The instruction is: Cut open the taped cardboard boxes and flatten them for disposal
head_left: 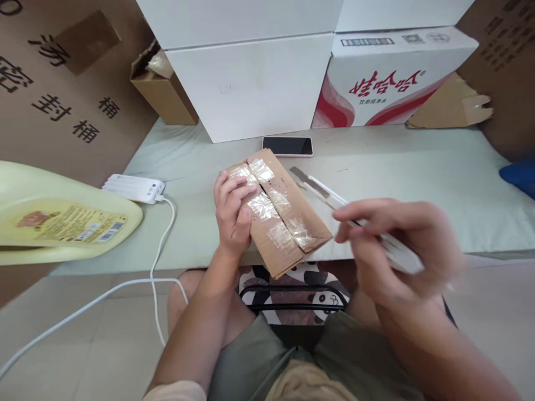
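Observation:
My left hand (234,209) grips the left side of a small brown cardboard box (307,214), fingers spread over its top and thumb along the near side. Shiny clear tape patches cover the seam of the box, which is tilted over the table's front edge. On the right, my right hand (397,245) is closed around a white-handled knife (311,182), blurred by motion. Its grey blade points up and left, beyond the box's right edge. A thin white strip runs beside the blade; I cannot tell whether it belongs to the knife.
A phone (287,146) lies behind the box on the pale green table cover (418,172). White cartons (254,83) and a red-and-white carton (376,83) stand at the back. To the left are a yellow bottle (62,214), a white power bank (136,188) and its cable (167,234).

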